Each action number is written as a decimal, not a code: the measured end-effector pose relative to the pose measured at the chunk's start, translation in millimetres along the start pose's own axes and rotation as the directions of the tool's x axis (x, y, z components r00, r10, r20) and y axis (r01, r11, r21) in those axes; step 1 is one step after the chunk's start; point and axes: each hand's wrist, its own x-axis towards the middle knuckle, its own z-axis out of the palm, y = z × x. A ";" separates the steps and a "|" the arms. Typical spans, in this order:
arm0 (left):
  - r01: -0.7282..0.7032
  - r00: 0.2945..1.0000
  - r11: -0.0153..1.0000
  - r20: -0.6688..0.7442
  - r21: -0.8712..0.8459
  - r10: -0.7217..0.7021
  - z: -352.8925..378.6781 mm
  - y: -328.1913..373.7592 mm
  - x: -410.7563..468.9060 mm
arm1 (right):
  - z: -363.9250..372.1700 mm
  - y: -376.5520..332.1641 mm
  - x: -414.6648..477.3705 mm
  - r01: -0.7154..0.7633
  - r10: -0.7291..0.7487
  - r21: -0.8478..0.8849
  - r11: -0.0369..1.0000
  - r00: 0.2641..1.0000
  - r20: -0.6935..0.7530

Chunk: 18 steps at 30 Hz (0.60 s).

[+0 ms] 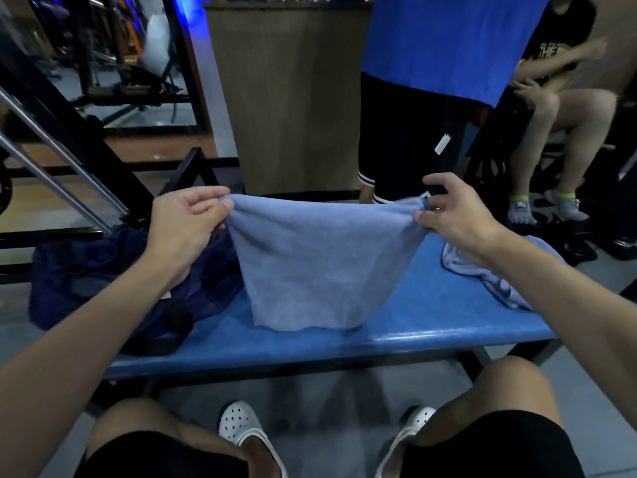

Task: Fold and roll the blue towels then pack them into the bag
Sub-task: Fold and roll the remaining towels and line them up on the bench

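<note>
Both hands are raised over the blue padded surface (431, 326), each pinching one top corner of a light blue towel (310, 267). The left hand (184, 224) grips its corner between thumb and curled fingers at the towel's upper left. The right hand (456, 215) pinches the opposite corner at the upper right, with its forefinger lifted away from the cloth. The towel is stretched between them, its top edge sagging a little in the middle. It hangs in a tapering sheet whose lower hem reaches the near part of the surface; whether the hem rests there cannot be told. A second towel (496, 277) of the same pale blue lies crumpled on the surface under the right forearm, apart from the held one. A dark navy bag (96, 270) slumps over the left end of the surface, beneath the left forearm and just beside the hanging towel. Beyond the surface a standing person (396, 139) holds up a bright blue cloth (448, 43), and a seated person (565, 98) is at the far right. White perforated shoes (241, 426) show below.
</note>
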 end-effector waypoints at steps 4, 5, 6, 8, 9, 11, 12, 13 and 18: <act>0.008 1.000 0.999 0.027 0.041 -0.009 -3.4 5.6 -6.6 | -0.7 -1.5 1.2 0.057 -0.064 -0.096 0.994 0.995 -0.071; 0.005 0.999 0.998 0.033 0.062 -0.007 -4.2 6.6 -6.8 | -0.8 -1.9 1.5 0.067 -0.080 -0.139 0.988 0.993 -0.088; 0.000 0.999 0.996 0.037 0.087 -0.003 -5.5 7.2 -5.9 | -1.1 -2.1 2.2 0.075 -0.092 -0.174 0.982 0.991 -0.092; -0.016 0.999 0.992 0.039 0.127 0.011 -8.5 9.4 -3.7 | -3.4 -2.1 4.2 0.080 -0.097 -0.227 0.971 0.993 -0.065; -0.023 0.999 0.990 0.040 0.142 0.018 -9.1 10.8 -3.5 | -4.0 -3.0 4.6 0.089 -0.103 -0.247 0.965 0.994 -0.046; -0.034 0.999 0.986 0.040 0.165 0.028 -8.0 11.9 -3.3 | -5.9 -2.8 5.5 0.124 -0.131 -0.285 0.950 0.991 -0.006; -0.039 0.999 0.984 0.037 0.175 0.033 -6.9 12.3 -3.9 | -7.2 -1.7 6.1 0.143 -0.147 -0.310 0.940 0.989 0.010; -0.042 0.999 0.980 0.032 0.194 0.037 -6.4 12.6 -4.5 | -8.8 -1.5 5.4 0.154 -0.154 -0.331 0.931 0.988 0.025; -0.020 0.999 0.955 -0.024 0.297 0.029 -10.1 11.7 -1.1 | -19.3 -0.6 2.5 0.134 -0.137 -0.354 0.926 0.990 0.017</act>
